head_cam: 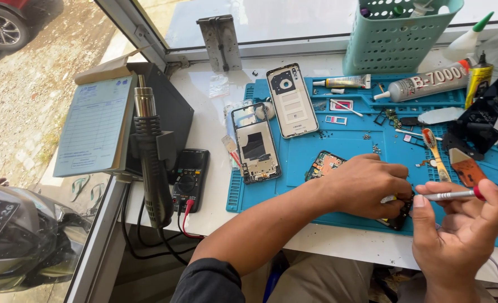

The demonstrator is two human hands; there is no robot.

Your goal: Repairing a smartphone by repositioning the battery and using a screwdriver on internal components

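While the left hand [366,188] lies curled and clenched over a dark phone part [397,220] near the front edge of the blue repair mat [310,154], pinning it down, the right hand [462,224] pinches a small silver screwdriver with a red cap [453,195] between thumb and fingertips, its tip pointing at that same part. Just left of the left hand on the mat lies a bare circuit board [324,164], mostly covered by the wrist. Further left, overlapping the mat's left edge, sits a phone middle frame [254,148], and behind it a pale phone back cover [291,100] lies face down. Along the mat's far edge rest a small yellowish glue tube [347,82] and a bigger grey glue tube with red lettering [425,81], both lying on their sides; a yellow bottle [478,81] stands at the far right corner. Behind the mat stands a mint perforated basket [397,42]. On the mat's right part lies a toothbrush [437,154] beside an orange-handled scraper [466,167]. Left of the mat, off it, are a black multimeter [190,177], a hot-air gun [150,163] and a pale blue printed form pad [94,123].
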